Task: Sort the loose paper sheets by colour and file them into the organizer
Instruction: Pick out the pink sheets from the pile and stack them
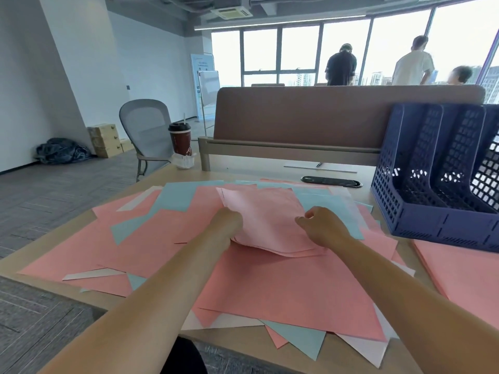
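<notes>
Both hands grip a small bundle of pink sheets (266,214), left hand (229,222) at its left edge, right hand (322,225) at its right, raised just over the mixed pile (151,247) covering mid-desk (237,340). I'd tap the bundle's edges square first. Then it should slide cleanly into the organizer (421,184) at the far right corner.

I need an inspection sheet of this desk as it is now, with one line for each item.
Surface: wooden desk, mostly under paper.
Job's things: mixed pink, blue and white loose sheets; pink bundle lifted; blue organizer at right; pink pile in front of it.
Clutter: cup with straw; pen.
Hands: left hand and right hand both grip the pink bundle.
Cables: nothing seen; black port in the desk.
Surroundings: grey chair, boxes, people at the windows.
</notes>
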A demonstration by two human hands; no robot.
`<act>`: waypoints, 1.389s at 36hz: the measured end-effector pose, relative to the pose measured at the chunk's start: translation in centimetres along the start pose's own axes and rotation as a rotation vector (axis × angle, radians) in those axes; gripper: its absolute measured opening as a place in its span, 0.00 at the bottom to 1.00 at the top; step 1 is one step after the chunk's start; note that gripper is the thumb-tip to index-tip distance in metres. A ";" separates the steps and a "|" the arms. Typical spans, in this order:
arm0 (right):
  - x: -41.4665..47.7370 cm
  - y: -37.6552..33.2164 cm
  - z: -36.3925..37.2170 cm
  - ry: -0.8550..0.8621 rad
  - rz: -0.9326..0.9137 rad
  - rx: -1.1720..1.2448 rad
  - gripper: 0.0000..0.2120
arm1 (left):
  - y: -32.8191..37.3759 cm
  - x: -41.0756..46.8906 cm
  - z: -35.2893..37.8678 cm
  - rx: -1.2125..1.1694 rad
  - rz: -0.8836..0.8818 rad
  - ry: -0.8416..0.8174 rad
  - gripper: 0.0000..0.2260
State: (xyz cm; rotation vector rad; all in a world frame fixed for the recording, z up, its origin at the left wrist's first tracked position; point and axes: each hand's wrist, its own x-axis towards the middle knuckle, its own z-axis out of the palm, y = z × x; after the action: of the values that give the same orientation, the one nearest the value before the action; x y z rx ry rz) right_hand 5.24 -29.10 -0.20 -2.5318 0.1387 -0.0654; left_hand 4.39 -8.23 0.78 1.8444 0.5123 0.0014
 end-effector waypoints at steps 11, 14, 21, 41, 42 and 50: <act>-0.3 -2.6 1.4 0.024 0.050 0.210 0.13 | -1.0 0.7 -3.3 0.044 0.210 0.142 0.08; -0.1 -4.3 2.4 -0.004 0.028 0.168 0.19 | -1.4 1.8 -5.0 0.049 0.195 0.162 0.08; 0.4 -8.4 5.5 -0.112 -0.097 0.010 0.20 | -2.7 3.5 -8.4 0.161 0.206 0.207 0.07; 1.2 -9.5 7.3 -0.164 -0.184 -0.187 0.22 | -2.7 4.7 -9.5 0.156 0.128 0.228 0.16; 1.2 -9.2 6.9 -0.145 -0.178 -0.191 0.21 | -2.8 4.6 -9.5 0.120 0.140 0.227 0.16; -0.5 -5.3 3.5 -0.027 -0.084 -0.391 0.06 | -3.0 1.5 -9.2 0.022 0.251 0.236 0.14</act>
State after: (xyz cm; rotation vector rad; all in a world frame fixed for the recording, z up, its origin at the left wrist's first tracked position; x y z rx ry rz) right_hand 5.48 -22.73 -0.08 -2.9276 0.0355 -0.0401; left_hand 2.41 1.37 0.79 1.9306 0.4405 0.3876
